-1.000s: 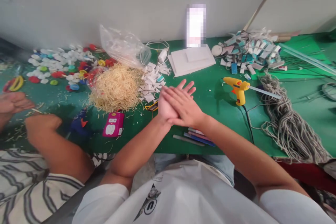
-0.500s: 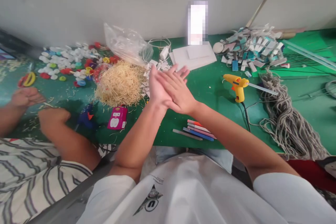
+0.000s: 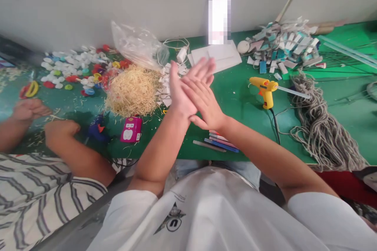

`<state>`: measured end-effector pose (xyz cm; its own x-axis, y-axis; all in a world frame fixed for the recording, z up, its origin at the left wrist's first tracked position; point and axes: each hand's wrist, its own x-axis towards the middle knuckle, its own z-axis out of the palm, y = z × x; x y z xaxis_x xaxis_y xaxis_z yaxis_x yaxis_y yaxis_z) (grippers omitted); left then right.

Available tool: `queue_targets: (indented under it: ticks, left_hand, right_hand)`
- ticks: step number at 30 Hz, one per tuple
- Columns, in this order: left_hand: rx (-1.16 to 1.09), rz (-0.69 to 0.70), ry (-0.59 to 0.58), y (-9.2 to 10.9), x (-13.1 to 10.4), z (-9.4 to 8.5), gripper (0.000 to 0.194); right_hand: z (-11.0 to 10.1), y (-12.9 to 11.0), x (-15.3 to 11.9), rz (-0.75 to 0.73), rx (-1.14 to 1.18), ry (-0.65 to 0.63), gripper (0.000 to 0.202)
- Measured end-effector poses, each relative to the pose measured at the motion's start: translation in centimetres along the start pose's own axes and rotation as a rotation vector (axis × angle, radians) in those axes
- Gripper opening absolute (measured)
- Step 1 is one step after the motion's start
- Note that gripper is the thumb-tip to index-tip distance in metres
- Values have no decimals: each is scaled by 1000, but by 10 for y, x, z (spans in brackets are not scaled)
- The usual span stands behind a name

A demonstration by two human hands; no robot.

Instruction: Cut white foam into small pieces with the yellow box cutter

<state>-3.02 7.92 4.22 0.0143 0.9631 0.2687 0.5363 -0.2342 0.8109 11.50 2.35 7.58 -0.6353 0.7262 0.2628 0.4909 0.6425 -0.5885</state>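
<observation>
My left hand [image 3: 182, 92] is palm up above the green table, its fingers stretched out. Across that palm lies my right hand [image 3: 206, 104], palm down, with its fingers extended and the thumb apart. The two hands touch each other, and no object shows in either; the space between the palms is hidden. Left of them is a heap of pale straw shreds [image 3: 132, 90]. Several markers [image 3: 215, 146] lie below my right hand, near the table's front edge. Farther right, a yellow glue gun [image 3: 266, 90] rests with a clear stick in its back.
At the left, a person's hands [image 3: 61, 127] are near a blue glue gun [image 3: 98, 129] and a magenta box [image 3: 131, 130]. Bottle caps [image 3: 73, 64], a plastic bag [image 3: 137, 45] and white sheets [image 3: 218, 59] lie behind. Tile-like pieces [image 3: 287, 47] and grey cords [image 3: 324, 129] are right.
My right hand has slid a little down and right across my left palm, so more of my left fingers shows. The whole view has shifted slightly.
</observation>
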Motion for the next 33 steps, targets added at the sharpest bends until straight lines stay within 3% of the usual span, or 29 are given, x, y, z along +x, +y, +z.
queue_targets:
  ticks: [1,3,5,6,8,10,11,12,14,15,16,17,19,20,23,24,26,28,30,31,33]
  left_hand:
    - [-128,-6,13,2,7,-12,97]
    - [-566,-42,51,5,17,-31,90]
    - [-893,-136,42,5,23,-36,78]
    - [-951,-193,18,4,24,-34,74]
    - [-1011,-311,-57,-1,24,-22,78]
    - [-1024,-377,-75,-8,26,-10,77]
    - [-1013,-375,-53,-14,28,-7,76]
    - [-999,-356,-12,-20,31,-5,74]
    - [-940,-333,76,-37,40,-7,64]
    - [-900,-331,91,-46,45,-10,60]
    - [-865,-332,95,-55,52,-14,59]
    - [-856,-334,94,-64,58,-18,59]
    - [-826,-325,76,-80,72,-27,60]
    - [-756,-293,25,-87,78,-31,61]
    - [-625,-233,-46,-101,90,-40,61]
    - [-637,-248,-48,-102,90,-40,60]
    - [-701,-340,-4,-96,84,-37,58]
    - [-766,-433,156,-79,69,-32,48]
    - [-742,-349,268,-55,47,-29,33]
    - [-686,-266,277,-42,34,-29,35]
    - [-461,-77,192,-18,6,-33,59]
  right_hand:
    - [12,9,-11,-54,-27,18,97]
    - [30,25,-28,54,-88,94,78]
    - [37,31,-36,131,-139,206,80]
    - [38,29,-36,76,-156,215,85]
    - [35,24,-32,-160,-169,183,86]
    - [31,22,-25,-422,-152,12,79]
    - [29,24,-22,-476,-139,-61,77]
    - [29,26,-21,-415,-142,-58,77]
    - [30,32,-20,-91,-164,162,82]
    - [32,34,-21,-2,-158,265,81]
    - [35,34,-23,-78,-131,265,79]
    - [37,34,-25,-275,-83,182,77]
    - [41,34,-29,-549,-17,-69,65]
    - [42,33,-31,-464,-31,-62,63]
    - [39,32,-32,42,-118,181,81]
    - [36,30,-32,65,-132,217,85]
    - [28,29,-33,-137,-144,130,82]
    - [18,34,-36,-279,-128,48,68]
    - [7,49,-42,-130,-116,166,65]
    - [1,60,-46,-11,-99,261,65]
    - [-9,83,-55,193,-57,418,58]
